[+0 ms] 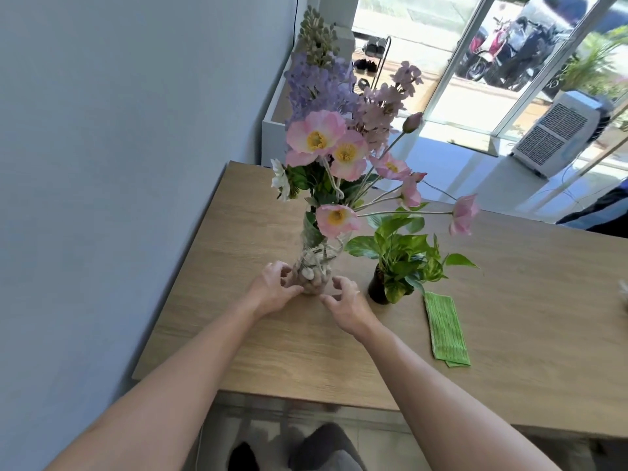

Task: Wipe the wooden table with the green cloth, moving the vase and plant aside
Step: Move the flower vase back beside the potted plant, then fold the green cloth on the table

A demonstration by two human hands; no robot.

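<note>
A person reaches over a wooden table (265, 338) with 2 bare arms. The left hand (272, 289) touches the left side of a clear glass vase (314, 266), fingers curled against its base. The right hand (346, 302) is just beside the vase's right side, fingers spread apart, not gripping. The vase holds pebbles and pink and purple flowers (326, 141). To its right stands a leafy plant (401, 263) in a dark pot. A folded green cloth (445, 329) lies flat near the plant.
</note>
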